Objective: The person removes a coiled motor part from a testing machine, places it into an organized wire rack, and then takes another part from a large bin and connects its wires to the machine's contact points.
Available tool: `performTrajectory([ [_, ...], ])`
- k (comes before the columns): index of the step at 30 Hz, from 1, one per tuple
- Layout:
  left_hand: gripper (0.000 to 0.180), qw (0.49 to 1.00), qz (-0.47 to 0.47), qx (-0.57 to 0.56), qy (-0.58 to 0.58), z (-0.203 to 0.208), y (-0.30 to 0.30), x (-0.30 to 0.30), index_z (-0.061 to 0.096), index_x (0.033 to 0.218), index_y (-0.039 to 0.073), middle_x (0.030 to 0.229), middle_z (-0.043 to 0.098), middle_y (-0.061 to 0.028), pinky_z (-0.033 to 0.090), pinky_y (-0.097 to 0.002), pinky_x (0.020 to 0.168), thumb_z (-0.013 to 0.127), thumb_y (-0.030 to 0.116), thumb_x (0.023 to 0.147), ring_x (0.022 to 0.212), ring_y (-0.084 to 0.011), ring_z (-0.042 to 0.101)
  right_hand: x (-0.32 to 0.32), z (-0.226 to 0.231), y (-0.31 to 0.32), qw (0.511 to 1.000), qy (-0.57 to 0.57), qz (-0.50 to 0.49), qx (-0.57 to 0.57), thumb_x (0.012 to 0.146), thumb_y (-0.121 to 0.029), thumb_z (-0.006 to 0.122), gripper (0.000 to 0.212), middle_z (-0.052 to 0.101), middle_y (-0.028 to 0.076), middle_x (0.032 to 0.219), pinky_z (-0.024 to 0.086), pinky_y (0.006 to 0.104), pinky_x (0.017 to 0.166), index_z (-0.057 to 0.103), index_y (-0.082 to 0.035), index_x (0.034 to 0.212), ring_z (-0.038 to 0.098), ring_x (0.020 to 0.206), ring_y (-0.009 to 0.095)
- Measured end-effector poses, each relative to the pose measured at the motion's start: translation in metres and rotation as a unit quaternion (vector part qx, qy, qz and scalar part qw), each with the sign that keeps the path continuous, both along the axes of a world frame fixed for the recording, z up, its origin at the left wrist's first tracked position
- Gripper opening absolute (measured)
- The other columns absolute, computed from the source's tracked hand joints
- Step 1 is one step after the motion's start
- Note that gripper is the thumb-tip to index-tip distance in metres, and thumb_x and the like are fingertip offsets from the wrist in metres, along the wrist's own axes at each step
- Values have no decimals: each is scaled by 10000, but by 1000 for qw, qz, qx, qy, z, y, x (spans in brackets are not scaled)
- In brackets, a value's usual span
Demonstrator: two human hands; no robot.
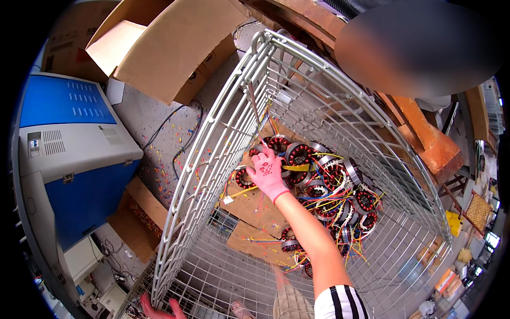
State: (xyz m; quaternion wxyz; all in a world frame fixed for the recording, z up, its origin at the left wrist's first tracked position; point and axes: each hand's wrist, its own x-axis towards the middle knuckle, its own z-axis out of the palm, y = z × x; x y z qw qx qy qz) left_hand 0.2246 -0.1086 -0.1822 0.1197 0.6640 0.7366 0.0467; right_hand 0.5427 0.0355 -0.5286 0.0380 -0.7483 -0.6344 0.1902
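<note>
A large wire mesh cage [210, 125] stands before me. Inside it, motor stators [334, 175] with red windings and loose coloured leads lie heaped on cardboard [255, 210]. My right hand [268, 173], in a pink glove, reaches down to the pile's far left. Its fingers are bent over the edge of a grey-rimmed stator [256, 151], partly hidden by the glove. Just below the thumb is another stator [244, 179]. At the lower left my left hand [159, 308], also gloved in pink, grips the cage's near corner; the picture's edge cuts it off.
Left of the cage stands a blue and grey machine [85, 154]. An open cardboard box [175, 48] sits beyond it. Dark cable [178, 151] and small coloured scraps lie on the floor. Orange-brown beams [430, 143] stand to the right. A blurred oval covers the upper right.
</note>
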Motion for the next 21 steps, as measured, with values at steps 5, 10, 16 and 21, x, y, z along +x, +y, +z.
performTrajectory([
  [5,678,1000,10,8,-22,-6,-1,0,293,1375,-49,1338,350,-236,312,-473,1053,685,193,878,1199,-342,386,64,-7,59,988,-28,-145,50,816,-569,581,604,605,141,1063,440,438,859,553,-43,1112,588,1023,304],
  [10,741,990,71,2,-120,-14,-6,-5,193,1417,-20,1377,317,-245,300,-467,1078,677,144,880,1242,-336,370,88,-41,84,956,-34,-105,-273,705,-816,507,1019,611,166,1215,475,465,859,457,-17,1335,613,1090,308],
  [16,844,995,96,-4,29,-14,-24,-17,207,1417,-29,1401,329,-265,309,-493,1078,739,278,837,1263,-375,378,103,-37,88,953,29,-137,-270,643,-739,651,973,650,156,1185,506,391,904,511,-43,1307,655,1041,288],
  [21,889,989,57,0,133,-12,-26,-24,261,1396,-47,1312,429,-270,353,-499,1041,766,375,798,1207,-400,425,89,-30,74,949,54,47,-307,657,-473,671,845,618,151,1244,489,362,946,453,-146,1405,616,1116,272],
])
